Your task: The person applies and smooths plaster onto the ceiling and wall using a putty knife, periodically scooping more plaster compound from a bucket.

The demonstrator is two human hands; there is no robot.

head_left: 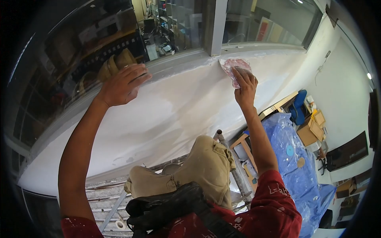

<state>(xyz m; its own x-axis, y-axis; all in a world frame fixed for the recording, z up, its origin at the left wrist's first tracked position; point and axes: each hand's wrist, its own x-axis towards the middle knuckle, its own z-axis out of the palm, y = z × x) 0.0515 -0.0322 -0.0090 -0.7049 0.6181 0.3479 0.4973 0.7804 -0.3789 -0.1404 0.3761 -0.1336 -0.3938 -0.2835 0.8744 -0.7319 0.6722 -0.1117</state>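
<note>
My right hand [247, 85] presses a reddish sheet of sandpaper [235, 64], coated with white dust, flat against the wall [170, 115] just under the window frame. The wall is white with beige and greyish patches. My left hand [125, 84] is at the lower window frame [174, 59], its fingers stretched to the right and the thumb apart below them. Nothing shows in it. Whether its fingertips bear on the frame is hard to tell.
Below me lie scaffold planks [107, 206] with a metal pipe [238, 174] beside my knees. At right, blue plastic sheeting [291, 158] covers something near cardboard boxes [310, 131] and a blue chair [298, 107]. Window glass [170, 31] spans the top.
</note>
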